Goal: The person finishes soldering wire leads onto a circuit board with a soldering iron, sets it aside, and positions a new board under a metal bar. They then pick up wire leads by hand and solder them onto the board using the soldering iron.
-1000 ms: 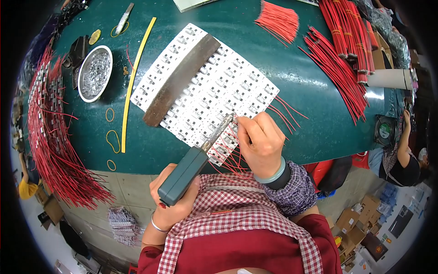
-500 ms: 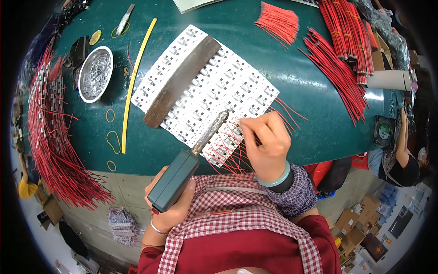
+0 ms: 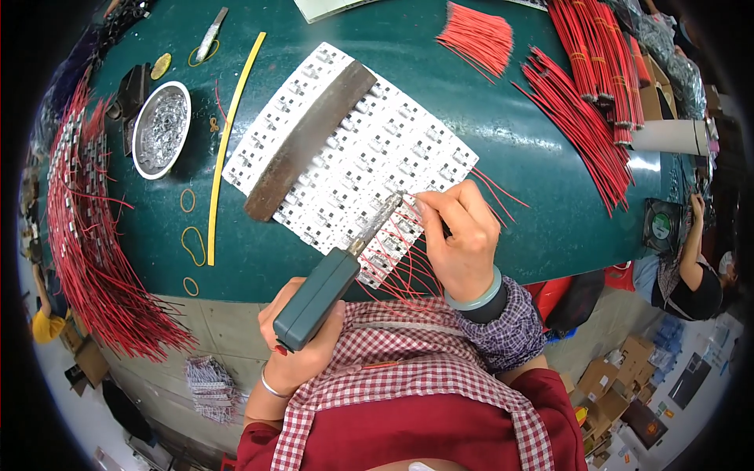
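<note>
My left hand (image 3: 308, 345) is wrapped round a dark green soldering gun (image 3: 318, 300), whose grey tip points up and right onto the circuit board panel (image 3: 377, 169). My right hand (image 3: 463, 235) pinches a thin red wire (image 3: 410, 202), its end by the tip of the gun. The white panel lies tilted on the table and carries rows of small parts. Along its near right edge several red wires (image 3: 412, 275) hang off it. A brown metal bar (image 3: 310, 141) lies across its upper left part.
A bowl of silvery solder scraps (image 3: 162, 129), a yellow strip (image 3: 236, 149) and rubber bands (image 3: 193, 245) are on the green table (image 3: 542, 235). Red wire bundles (image 3: 577, 129) lie at right, wired strips (image 3: 94, 235) at left. A co-worker (image 3: 691, 267) is at far right.
The soldering gun has moved up and right along the panel, its tip now nearer my right fingers. My right hand has shifted slightly up, still pinching the wire.
</note>
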Tool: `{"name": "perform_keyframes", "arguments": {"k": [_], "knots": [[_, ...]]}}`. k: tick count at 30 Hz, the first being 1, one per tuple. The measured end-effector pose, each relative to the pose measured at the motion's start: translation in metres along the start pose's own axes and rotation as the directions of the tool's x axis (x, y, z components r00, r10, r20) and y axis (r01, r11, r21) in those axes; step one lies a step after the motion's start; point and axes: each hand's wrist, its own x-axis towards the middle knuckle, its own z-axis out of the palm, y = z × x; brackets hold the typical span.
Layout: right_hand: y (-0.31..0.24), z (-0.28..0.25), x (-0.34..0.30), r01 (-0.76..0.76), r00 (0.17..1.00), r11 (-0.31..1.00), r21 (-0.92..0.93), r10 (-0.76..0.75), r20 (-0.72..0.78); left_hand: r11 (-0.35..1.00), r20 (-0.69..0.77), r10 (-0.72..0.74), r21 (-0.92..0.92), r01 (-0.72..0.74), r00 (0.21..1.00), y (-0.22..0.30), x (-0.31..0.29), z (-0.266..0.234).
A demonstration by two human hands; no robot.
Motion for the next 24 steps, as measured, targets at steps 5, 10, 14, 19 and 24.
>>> {"name": "perform_keyframes", "arguments": {"k": [5, 10, 14, 19, 24], "knots": [[0.001, 0.000, 0.000, 0.003, 1.000, 1.000, -0.003, -0.003, 0.009, 0.997, 0.068, 0.000, 0.082, -0.006, 0.998, 0.002, 0.001, -0.003], [0.000, 0.000, 0.001, 0.025, 1.000, 1.000, -0.010, -0.025, 0.014, 0.997, -0.027, -0.050, 0.052, 0.051, 0.998, -0.009, -0.014, -0.009], [0.001, 0.000, 0.000, 0.027, 1.000, 1.000, -0.012, -0.027, 0.013, 0.997, -0.476, 0.069, -0.005, -0.082, 0.877, -0.009, -0.031, -0.037], [0.000, 0.002, 0.001, 0.025, 0.999, 1.000, -0.003, -0.025, 0.023, 0.933, -0.597, 0.274, -0.024, -0.359, 0.754, 0.028, -0.033, -0.104], [0.003, 0.002, 0.000, -0.005, 1.000, 1.000, -0.018, 0.005, 0.006, 0.953, -0.419, 0.301, 0.165, -0.255, 0.857, 0.000, -0.037, -0.076]]}}
